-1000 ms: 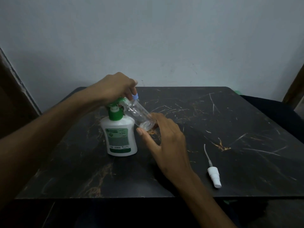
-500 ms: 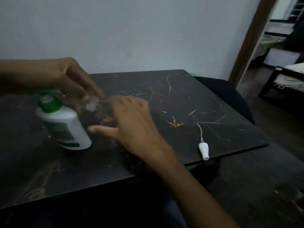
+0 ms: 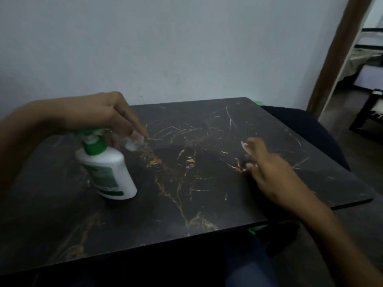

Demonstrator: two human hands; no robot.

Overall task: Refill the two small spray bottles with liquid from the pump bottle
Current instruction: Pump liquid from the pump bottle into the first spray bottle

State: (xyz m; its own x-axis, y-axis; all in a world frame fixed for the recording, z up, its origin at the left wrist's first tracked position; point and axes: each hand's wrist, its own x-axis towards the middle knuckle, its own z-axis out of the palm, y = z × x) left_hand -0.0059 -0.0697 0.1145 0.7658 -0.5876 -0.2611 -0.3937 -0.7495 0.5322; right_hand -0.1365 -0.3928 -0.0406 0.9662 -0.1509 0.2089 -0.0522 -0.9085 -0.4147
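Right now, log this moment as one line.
left hand: holds small clear bottle by pump bottle | right hand: over table, grip unclear | spray head: not visible

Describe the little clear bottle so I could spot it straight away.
Start at the dark marbled table and find the white pump bottle with the green top. Just right of its pump, the left hand holds a small clear bottle, tilted; it alone is see-through.
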